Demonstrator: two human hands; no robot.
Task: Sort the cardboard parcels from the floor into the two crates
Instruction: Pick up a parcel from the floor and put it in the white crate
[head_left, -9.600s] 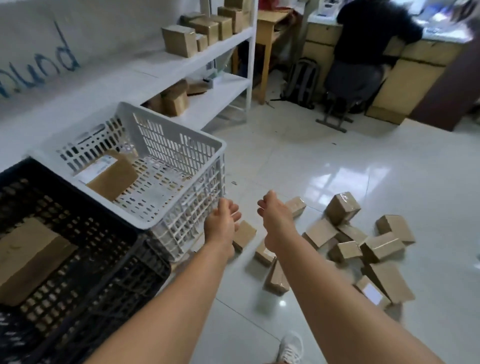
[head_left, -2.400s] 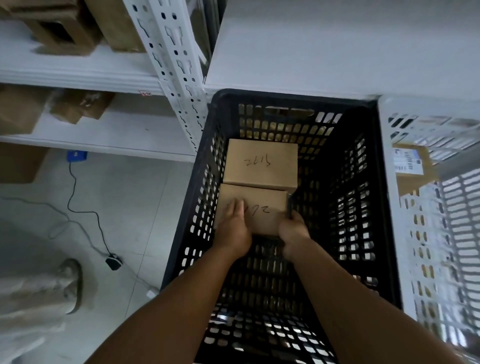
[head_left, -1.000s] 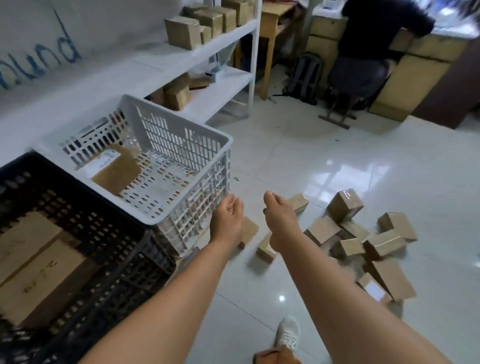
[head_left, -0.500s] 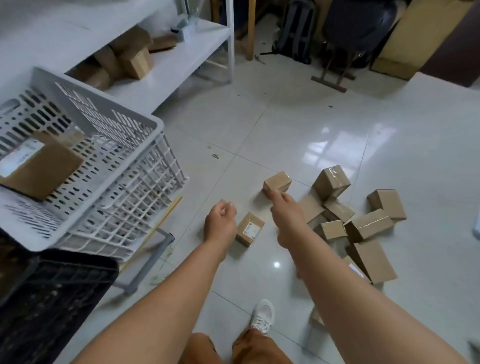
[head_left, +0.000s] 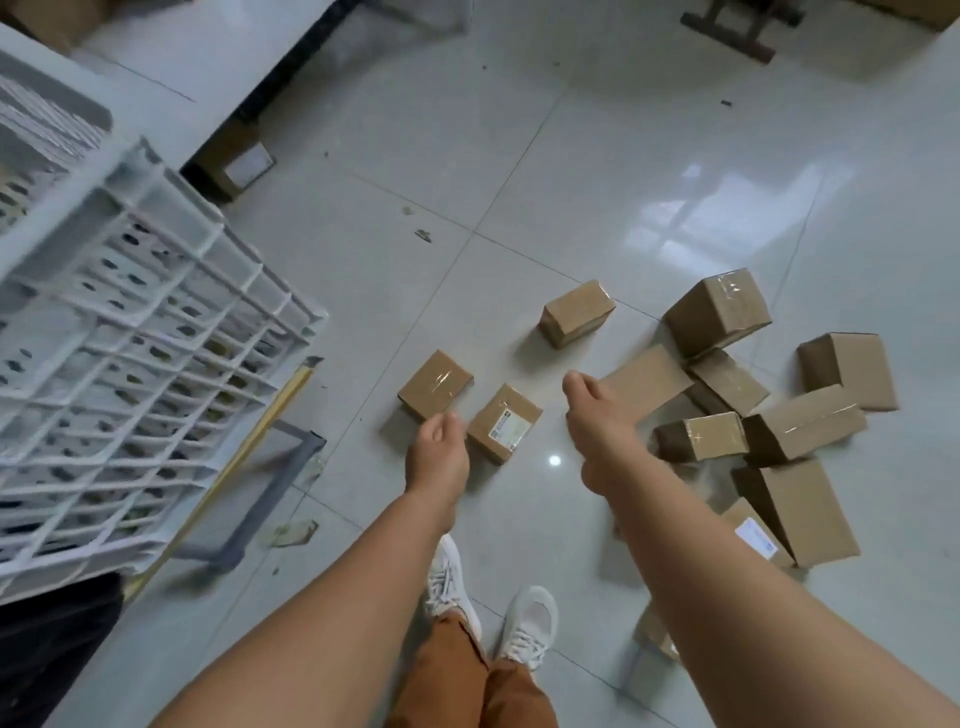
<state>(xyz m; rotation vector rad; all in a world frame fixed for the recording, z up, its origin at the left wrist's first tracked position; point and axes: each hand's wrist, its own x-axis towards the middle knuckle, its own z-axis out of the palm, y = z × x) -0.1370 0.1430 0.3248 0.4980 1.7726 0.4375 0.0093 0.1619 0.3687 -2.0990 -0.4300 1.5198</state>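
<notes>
Head view, looking steeply down: two bare hands reach over the pale tiled floor (head_left: 649, 171), neither holding anything. The left hand (head_left: 438, 454) hangs with fingers loosely curled just below two small parcels; the right hand (head_left: 602, 426) has its fingers bent downward and together, in front of a flat parcel (head_left: 649, 376). Ten cardboard parcels can be counted plainly on the floor, with one more partly hidden behind the right forearm at lower right. Three lie apart at centre: a taped parcel (head_left: 435, 383), a labelled parcel (head_left: 505, 423) just beside it, and a lone parcel (head_left: 576, 313) above them. The rest form a loose heap (head_left: 779, 410) at right, some tilted and leaning on each other. All are plain brown, several sealed with clear tape, two showing white labels. One white crate (head_left: 140, 364) fills the left of the frame, blurred, its lattice wall facing the camera; a corner of a black crate (head_left: 52, 649) shows at lower left. Two white shoes (head_left: 527, 626) and orange trousers stand at bottom centre.
</notes>
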